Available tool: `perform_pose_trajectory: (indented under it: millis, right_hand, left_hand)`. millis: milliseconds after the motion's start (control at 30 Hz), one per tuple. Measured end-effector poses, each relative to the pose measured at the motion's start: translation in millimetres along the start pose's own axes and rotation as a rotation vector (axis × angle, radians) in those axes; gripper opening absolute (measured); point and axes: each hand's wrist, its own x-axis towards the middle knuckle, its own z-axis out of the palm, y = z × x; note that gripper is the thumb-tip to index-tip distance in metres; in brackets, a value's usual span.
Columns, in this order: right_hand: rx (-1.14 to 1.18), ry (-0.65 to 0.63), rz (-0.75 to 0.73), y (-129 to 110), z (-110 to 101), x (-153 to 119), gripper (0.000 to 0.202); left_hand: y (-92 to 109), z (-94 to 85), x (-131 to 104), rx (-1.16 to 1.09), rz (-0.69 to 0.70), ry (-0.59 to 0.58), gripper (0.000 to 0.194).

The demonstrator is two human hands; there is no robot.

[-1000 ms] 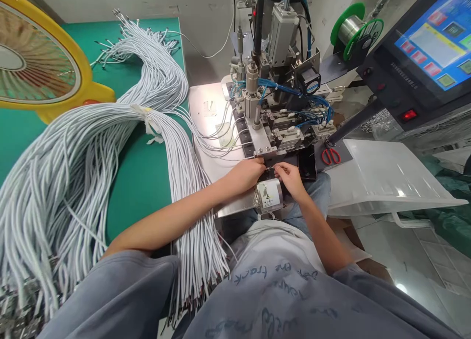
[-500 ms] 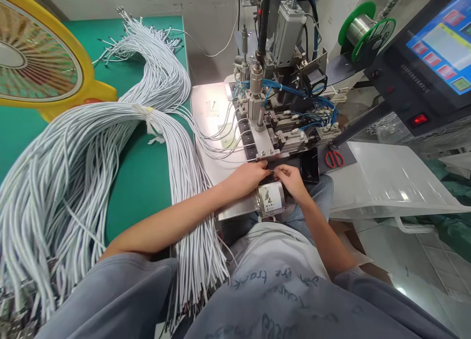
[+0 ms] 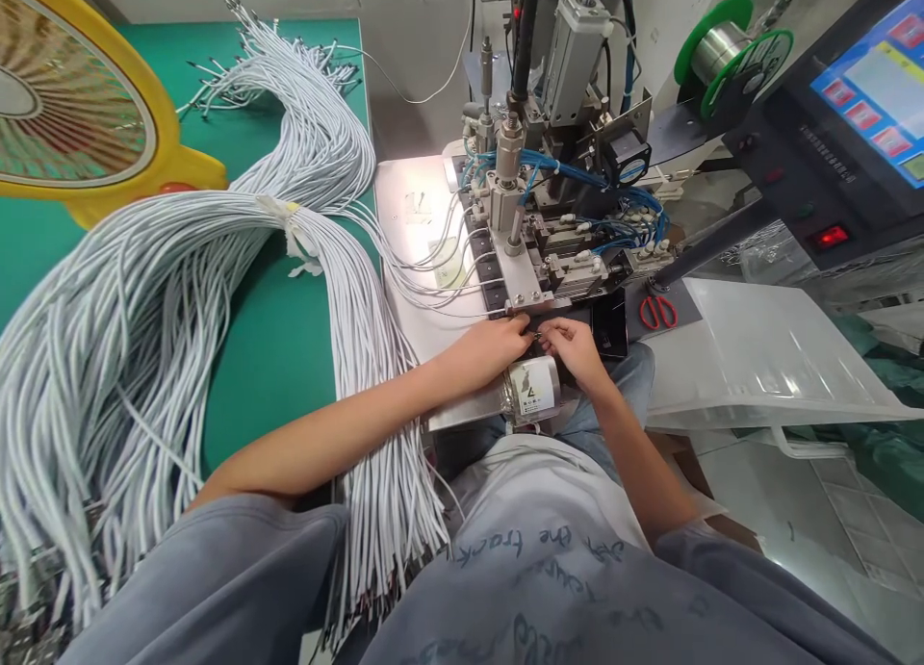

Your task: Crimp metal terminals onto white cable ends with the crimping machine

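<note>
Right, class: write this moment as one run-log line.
left hand: pinching small part at machine front | right hand: pinching same spot, fingertips meeting | white cable bundle: on green table, left | red scissors: right, untouched

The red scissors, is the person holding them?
No, the red scissors lie by themselves beside the machine, while the left hand and right hand pinch a small piece at its front.

green bench, white cable bundles, yellow fan, metal plate w/ machine
</note>
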Motion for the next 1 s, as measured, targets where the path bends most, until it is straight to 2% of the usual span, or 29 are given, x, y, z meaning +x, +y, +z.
perform_pose_trajectory:
  millis: [100, 233, 367, 433, 500, 567, 633, 700, 767, 833, 933, 1000]
  right_hand:
    - [-0.012, -0.005, 0.016, -0.7, 0.4, 0.8, 0.025]
    - [-0.045, -0.081, 0.013, 1.5, 2.5, 0.4, 0.027]
    - [-0.091, -0.158, -0.073, 7.1, 3.3, 3.0, 0.032]
    - [-0.129, -0.150, -0.100, 9.1, 1.2, 5.8, 0.032]
    - [-0.195, -0.040, -0.129, 8.3, -2.7, 5.3, 0.029]
    - [-0.252, 0.148, -0.186, 4.2, -6.1, -3.6, 0.027]
    - [-0.259, 0.312, -0.262, -1.7, -5.1, -23.7, 0.025]
    - [-0.232, 0.371, -0.329, -6.8, 3.4, -51.8, 0.023]
    - [-0.224, 0.292, -0.355, -9.0, 19.8, -79.8, 0.021]
    - [-0.217, 0.074, -0.328, -7.2, 41.7, -99.4, 0.017]
    - [-0.137, -0.255, -0.208, -0.6, 78.5, -105.5, 0.015]
    - [-0.094, -0.350, -0.132, 2.5, 101.4, -97.9, 0.019]
  left_hand:
    - [0.2, 0.6, 0.3, 0.018, 0.005, -0.003, 0.029]
    - [3.2, -2.8, -1.2, 0.058, -0.003, 0.000, 0.027]
    - [5.3, -7.3, -5.4, 0.118, -0.100, -0.027, 0.020]
    - [4.8, -7.9, -7.5, 0.109, -0.140, -0.034, 0.019]
    - [3.7, -7.4, -8.8, 0.084, -0.152, -0.009, 0.019]
    - [3.3, -6.8, -9.7, 0.051, -0.166, 0.020, 0.020]
    - [4.3, -7.4, -10.8, 0.030, -0.214, 0.017, 0.021]
    - [6.2, -9.2, -12.5, 0.043, -0.293, 0.002, 0.022]
    - [7.5, -11.6, -14.4, 0.069, -0.366, -0.006, 0.024]
    - [6.7, -13.7, -15.9, 0.081, -0.393, -0.029, 0.027]
    - [2.7, -14.9, -16.3, 0.083, -0.380, -0.090, 0.029]
    - [0.3, -14.8, -15.6, 0.091, -0.376, -0.102, 0.030]
